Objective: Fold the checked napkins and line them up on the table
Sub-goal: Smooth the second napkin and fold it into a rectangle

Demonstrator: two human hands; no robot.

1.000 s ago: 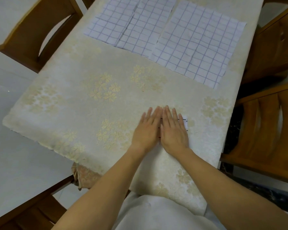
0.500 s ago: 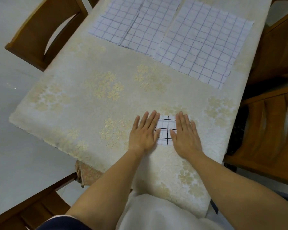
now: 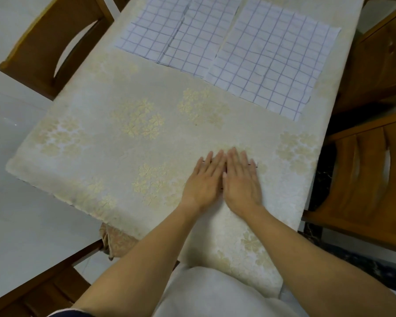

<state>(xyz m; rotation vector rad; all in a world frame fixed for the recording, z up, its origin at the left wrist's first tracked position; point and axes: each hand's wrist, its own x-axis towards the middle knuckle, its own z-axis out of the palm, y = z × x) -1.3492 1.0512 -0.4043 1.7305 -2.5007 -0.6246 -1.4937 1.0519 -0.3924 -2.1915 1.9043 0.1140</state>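
Observation:
My left hand [image 3: 205,179] and my right hand [image 3: 241,180] lie flat side by side near the table's front edge, fingers straight, pressing on a small folded checked napkin [image 3: 253,165]. The hands hide almost all of it; only thin dark lines peek out at the fingertips. At the far end lie unfolded checked napkins: one spread flat at the right [image 3: 274,56], and two more overlapping to its left [image 3: 176,30].
The table wears a cream cloth with gold flowers [image 3: 124,138]. Wooden chairs stand at the far left [image 3: 53,40], at the right [image 3: 370,179] and near left [image 3: 32,291]. A wooden cabinet [image 3: 384,53] is at the far right.
Half a second ago my hands were apart with the folded napkin showing between them. They have slid back together and cover it again.

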